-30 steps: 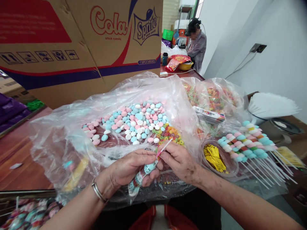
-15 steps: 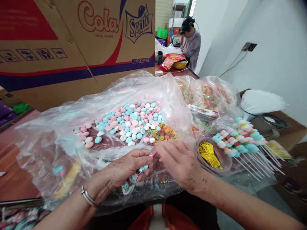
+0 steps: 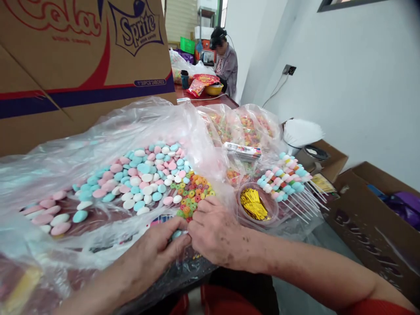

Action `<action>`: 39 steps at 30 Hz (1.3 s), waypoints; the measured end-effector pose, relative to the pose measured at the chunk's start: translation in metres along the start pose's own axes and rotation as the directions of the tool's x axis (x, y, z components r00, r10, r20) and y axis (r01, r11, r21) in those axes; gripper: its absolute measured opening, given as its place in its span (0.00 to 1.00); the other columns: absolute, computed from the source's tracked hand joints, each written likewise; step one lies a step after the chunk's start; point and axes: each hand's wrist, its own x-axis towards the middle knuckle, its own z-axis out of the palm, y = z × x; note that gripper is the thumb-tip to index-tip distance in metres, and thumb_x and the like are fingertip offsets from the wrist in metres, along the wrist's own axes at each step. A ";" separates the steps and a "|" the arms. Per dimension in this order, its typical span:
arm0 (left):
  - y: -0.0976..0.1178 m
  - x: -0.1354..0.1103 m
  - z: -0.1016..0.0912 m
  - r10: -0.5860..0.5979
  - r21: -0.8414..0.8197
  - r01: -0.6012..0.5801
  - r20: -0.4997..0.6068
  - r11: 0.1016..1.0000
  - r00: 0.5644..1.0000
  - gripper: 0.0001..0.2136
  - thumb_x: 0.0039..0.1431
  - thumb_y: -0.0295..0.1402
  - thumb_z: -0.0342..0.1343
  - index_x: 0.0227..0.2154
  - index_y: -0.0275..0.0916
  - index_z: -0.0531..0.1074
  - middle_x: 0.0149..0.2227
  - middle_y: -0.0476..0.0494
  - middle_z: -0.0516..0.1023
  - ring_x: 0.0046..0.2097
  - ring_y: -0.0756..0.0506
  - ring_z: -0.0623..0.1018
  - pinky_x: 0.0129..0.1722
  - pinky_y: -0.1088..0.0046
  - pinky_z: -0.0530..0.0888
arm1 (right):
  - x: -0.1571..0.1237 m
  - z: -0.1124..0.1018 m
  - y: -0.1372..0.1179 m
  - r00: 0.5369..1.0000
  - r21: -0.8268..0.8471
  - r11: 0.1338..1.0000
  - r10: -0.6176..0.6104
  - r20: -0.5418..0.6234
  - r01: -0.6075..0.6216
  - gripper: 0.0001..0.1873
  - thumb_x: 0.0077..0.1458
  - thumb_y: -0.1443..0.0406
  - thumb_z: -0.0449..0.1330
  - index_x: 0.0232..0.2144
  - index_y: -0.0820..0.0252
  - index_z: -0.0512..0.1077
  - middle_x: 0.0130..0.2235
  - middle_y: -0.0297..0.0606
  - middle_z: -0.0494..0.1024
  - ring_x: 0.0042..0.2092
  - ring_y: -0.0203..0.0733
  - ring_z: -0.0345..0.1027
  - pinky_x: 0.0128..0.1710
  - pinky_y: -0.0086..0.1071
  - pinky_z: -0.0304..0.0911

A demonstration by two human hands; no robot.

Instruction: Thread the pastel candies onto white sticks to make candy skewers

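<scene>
Both hands meet over the table's near edge. My left hand (image 3: pixel 154 249) is closed on a clear bag with light blue candy (image 3: pixel 177 234) in it, mostly hidden by the fingers. Pressed against it, my right hand (image 3: pixel 215 232) has its fingers curled in; what they pinch is hidden. Just beyond lie small ring candies (image 3: pixel 193 192) in green, orange and red. Pink, white and blue oval candies (image 3: pixel 144 170) spread across a plastic sheet to the left. Gold twist ties (image 3: pixel 253 204) fill a round tub (image 3: pixel 274 214) right of my right hand.
Candy skewers (image 3: pixel 285 179) on white sticks lie beyond the tub. Bags of ring candies (image 3: pixel 246 127) stand behind. A large carton (image 3: pixel 82 57) blocks the back left. Another open carton (image 3: pixel 370 218) stands at right. A person (image 3: pixel 226 61) sits at the far table.
The view has swung right, so things appear farther left. My hands have come together, and the clear bag in my left hand is now mostly covered.
</scene>
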 end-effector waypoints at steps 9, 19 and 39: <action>-0.013 0.004 -0.004 0.316 0.291 -0.268 -0.134 0.919 0.939 0.06 0.62 0.32 0.52 0.34 0.40 0.73 0.28 0.49 0.74 0.29 0.49 0.73 0.31 0.79 0.68 | -0.035 -0.035 0.037 0.913 0.004 0.947 0.310 -0.264 -0.321 0.14 0.64 0.69 0.47 0.37 0.64 0.72 0.35 0.43 0.76 0.39 0.43 0.64 0.43 0.38 0.59; 0.008 0.009 -0.008 -0.258 -0.417 0.175 -0.152 0.892 0.954 0.11 0.50 0.40 0.62 0.21 0.38 0.75 0.21 0.49 0.74 0.22 0.52 0.68 0.21 0.80 0.64 | -0.106 -0.014 0.090 0.709 -0.449 0.780 0.605 0.362 -0.436 0.09 0.57 0.73 0.54 0.33 0.62 0.74 0.37 0.44 0.77 0.42 0.48 0.69 0.40 0.36 0.59; 0.008 0.005 -0.001 -0.324 -0.709 0.161 -0.099 0.686 0.941 0.06 0.50 0.31 0.63 0.23 0.36 0.73 0.24 0.47 0.77 0.22 0.53 0.72 0.21 0.81 0.65 | -0.106 -0.032 0.080 0.613 -0.421 0.648 0.754 0.236 -0.635 0.13 0.62 0.68 0.50 0.30 0.58 0.73 0.36 0.39 0.75 0.35 0.38 0.68 0.27 0.30 0.47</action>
